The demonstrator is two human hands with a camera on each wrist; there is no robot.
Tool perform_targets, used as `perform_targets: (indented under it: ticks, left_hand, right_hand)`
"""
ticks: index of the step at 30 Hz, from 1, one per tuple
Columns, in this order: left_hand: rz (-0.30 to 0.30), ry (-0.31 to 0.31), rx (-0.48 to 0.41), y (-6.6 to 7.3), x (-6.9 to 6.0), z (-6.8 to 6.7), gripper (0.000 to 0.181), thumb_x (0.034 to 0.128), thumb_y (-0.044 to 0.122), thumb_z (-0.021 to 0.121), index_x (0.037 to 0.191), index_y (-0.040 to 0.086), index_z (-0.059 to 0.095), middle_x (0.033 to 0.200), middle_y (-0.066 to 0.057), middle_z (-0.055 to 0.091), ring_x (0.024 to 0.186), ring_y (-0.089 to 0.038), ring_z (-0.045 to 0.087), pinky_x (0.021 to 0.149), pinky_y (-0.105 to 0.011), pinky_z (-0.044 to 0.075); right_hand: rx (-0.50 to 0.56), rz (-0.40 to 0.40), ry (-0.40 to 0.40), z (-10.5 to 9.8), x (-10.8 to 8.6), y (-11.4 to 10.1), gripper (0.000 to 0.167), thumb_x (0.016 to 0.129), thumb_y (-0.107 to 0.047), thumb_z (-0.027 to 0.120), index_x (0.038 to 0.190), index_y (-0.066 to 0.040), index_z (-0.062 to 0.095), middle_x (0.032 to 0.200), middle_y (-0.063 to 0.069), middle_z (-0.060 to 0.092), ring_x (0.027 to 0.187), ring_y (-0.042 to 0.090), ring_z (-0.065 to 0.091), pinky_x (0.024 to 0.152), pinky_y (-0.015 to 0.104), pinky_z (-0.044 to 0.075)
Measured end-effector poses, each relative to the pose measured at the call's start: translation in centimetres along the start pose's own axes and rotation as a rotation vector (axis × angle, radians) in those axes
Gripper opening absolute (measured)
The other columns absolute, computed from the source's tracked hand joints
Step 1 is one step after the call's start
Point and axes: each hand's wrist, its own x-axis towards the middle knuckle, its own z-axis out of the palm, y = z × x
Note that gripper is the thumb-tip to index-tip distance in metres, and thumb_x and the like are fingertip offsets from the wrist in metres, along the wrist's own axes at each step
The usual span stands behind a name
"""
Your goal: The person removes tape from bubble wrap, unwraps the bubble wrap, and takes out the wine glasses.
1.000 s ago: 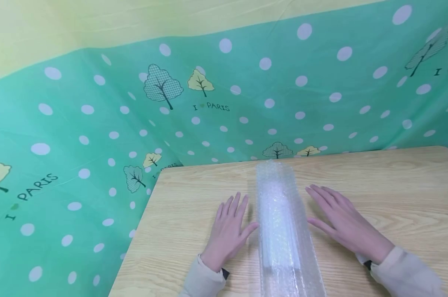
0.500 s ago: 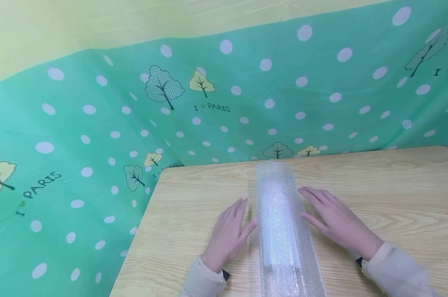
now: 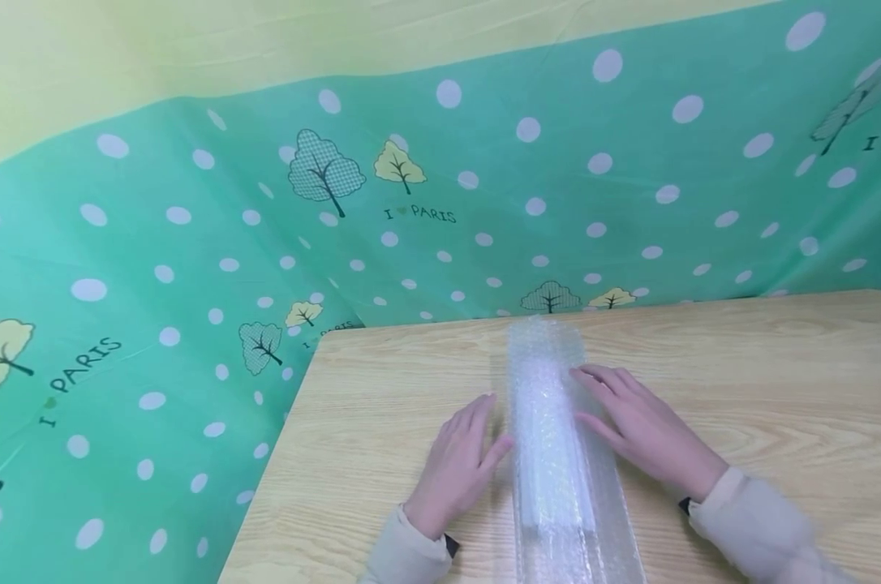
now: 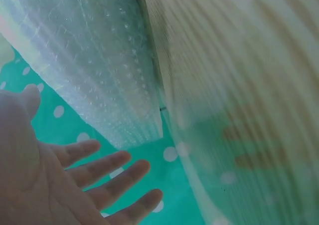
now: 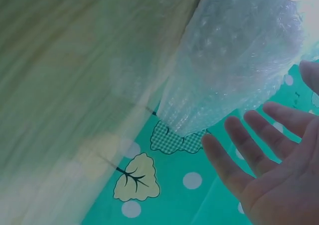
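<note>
A long bundle in clear bubble wrap (image 3: 550, 454), with something whitish inside, lies lengthwise on the wooden table. To its left is my left hand (image 3: 455, 466), fingers extended and thumb tip close to the wrap's edge. My right hand (image 3: 645, 422) is at the other side, its fingertips over or against the right edge; contact is unclear. In the left wrist view the left hand (image 4: 75, 185) has spread fingers beside the wrap (image 4: 94, 60). The right wrist view shows the right hand (image 5: 279, 160) with nothing gripped, near the wrap (image 5: 229, 60).
The light wooden table (image 3: 762, 373) extends on both sides of the bundle. Behind it and to the left hangs a green curtain (image 3: 411, 324) with white dots and printed trees, with a pale yellow band on top.
My right hand has moved left, up to the edge of the bubble wrap. The left hand has shifted slightly, and its fingers are closer together. The bundle lies where it was.
</note>
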Motion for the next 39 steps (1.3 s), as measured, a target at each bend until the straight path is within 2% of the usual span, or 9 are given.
perform_targets:
  ticks: [11, 31, 39]
  left_hand:
    - [-0.017, -0.008, -0.025, 0.5, -0.1, 0.1, 0.067, 0.1039, 0.057, 0.029, 0.153, 0.012, 0.034, 0.154, -0.008, 0.042, 0.142, -0.026, 0.04, 0.118, -0.049, 0.034]
    - [-0.041, -0.062, -0.129, 1.1, -0.3, 0.2, 0.069, 0.1015, 0.061, 0.031, 0.154, 0.016, 0.033, 0.154, -0.002, 0.043, 0.14, -0.024, 0.044, 0.114, -0.05, 0.039]
    - [0.01, -0.04, -0.158, 0.9, -0.2, 0.6, 0.065, 0.1015, 0.059, 0.036, 0.152, 0.019, 0.035, 0.147, 0.001, 0.05, 0.125, -0.019, 0.057, 0.107, -0.042, 0.047]
  right_hand:
    - [0.01, -0.025, -0.018, 0.6, 0.6, -0.3, 0.051, 0.102, -0.029, 0.055, 0.146, -0.006, 0.046, 0.142, 0.012, 0.05, 0.126, 0.029, 0.049, 0.104, 0.053, 0.047]
    - [-0.001, -0.094, 0.034, 1.1, 0.3, -0.4, 0.039, 0.097, -0.023, 0.062, 0.135, -0.011, 0.06, 0.135, 0.008, 0.055, 0.118, 0.024, 0.053, 0.092, 0.047, 0.055]
    - [0.003, -0.132, 0.062, 1.2, 0.4, -0.5, 0.036, 0.094, -0.021, 0.065, 0.129, -0.012, 0.065, 0.128, 0.006, 0.06, 0.113, 0.021, 0.056, 0.09, 0.043, 0.057]
